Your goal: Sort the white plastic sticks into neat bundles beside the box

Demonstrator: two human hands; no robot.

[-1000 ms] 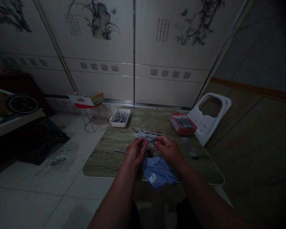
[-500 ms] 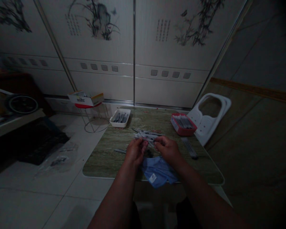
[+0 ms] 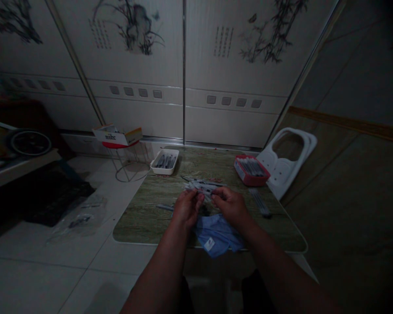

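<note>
Over the middle of the wood-patterned table (image 3: 140, 218), my left hand (image 3: 187, 207) has its fingers closed in a pinch, on something too small and dark to name. My right hand (image 3: 229, 204) pinches just to the right, also on something I cannot make out. A loose pile of pens (image 3: 205, 184) lies right behind both hands. Below them a blue cloth (image 3: 216, 233) with a white label hangs over the front edge. One grey pen-like piece (image 3: 164, 206) is left of my left hand. To the right lies a clear-wrapped bundle of pens (image 3: 260, 203).
A white tray of pens (image 3: 165, 162) stands at the table's back left, a red basket of pens (image 3: 252, 171) at the back right. Beyond are a white folding chair (image 3: 290, 159), a stool with an open box (image 3: 118, 138), and a plastic bag (image 3: 80, 218) on the floor.
</note>
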